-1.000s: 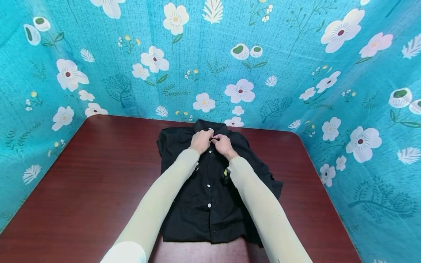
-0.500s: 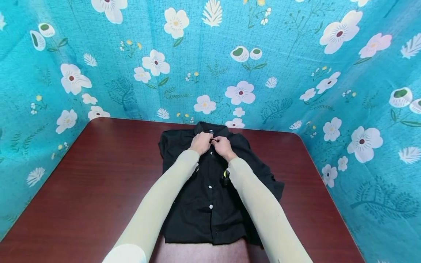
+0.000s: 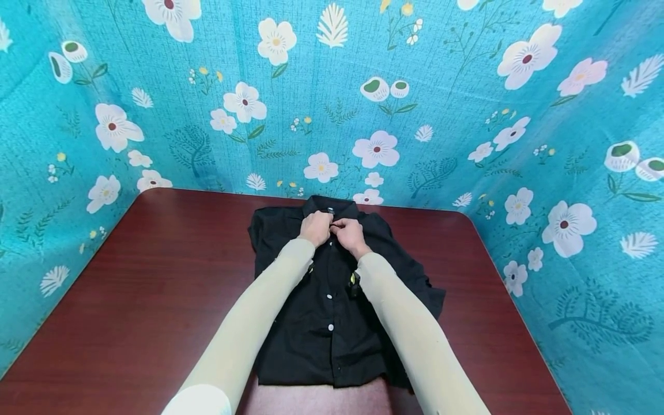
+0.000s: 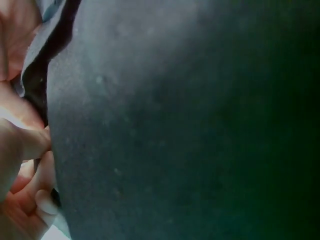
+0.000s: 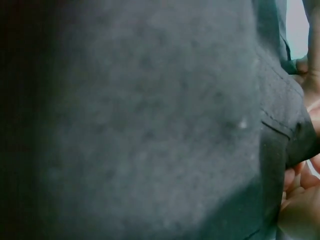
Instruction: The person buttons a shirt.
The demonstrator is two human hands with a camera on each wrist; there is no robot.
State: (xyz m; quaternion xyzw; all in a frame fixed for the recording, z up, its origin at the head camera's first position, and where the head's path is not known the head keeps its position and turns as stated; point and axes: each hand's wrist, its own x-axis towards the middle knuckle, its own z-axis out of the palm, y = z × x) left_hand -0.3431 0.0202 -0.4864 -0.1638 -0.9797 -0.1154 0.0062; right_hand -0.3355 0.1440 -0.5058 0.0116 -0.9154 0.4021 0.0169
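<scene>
A black button-up shirt [image 3: 301, 351] lies front side up, its collar [image 3: 332, 202] at the far end and white buttons down the middle. At the placket just below the collar, my left hand [image 3: 315, 228] pinches the cloth. Close beside it, my right hand [image 3: 350, 235] pinches the placket from the other side, fingertips nearly meeting the left's. The left wrist view shows bent fingers [image 4: 40, 175] at the shirt's raised edge. In the right wrist view, fingers grip a folded flap with a stitched slit [image 5: 277, 129]. The button between the fingertips is hidden.
The dark red-brown table [image 3: 155, 288] extends to both sides of the shirt. Behind and to the sides hangs a blue floral curtain [image 3: 290, 86]. A small black device [image 3: 354, 285] sits under the right wrist. Two white buttons [image 3: 330, 327] show lower down the shirt.
Both hands stay at the top of the placket with small finger movements. The dark bit of cloth between the fingertips shows less now. The head view has shifted slightly.
</scene>
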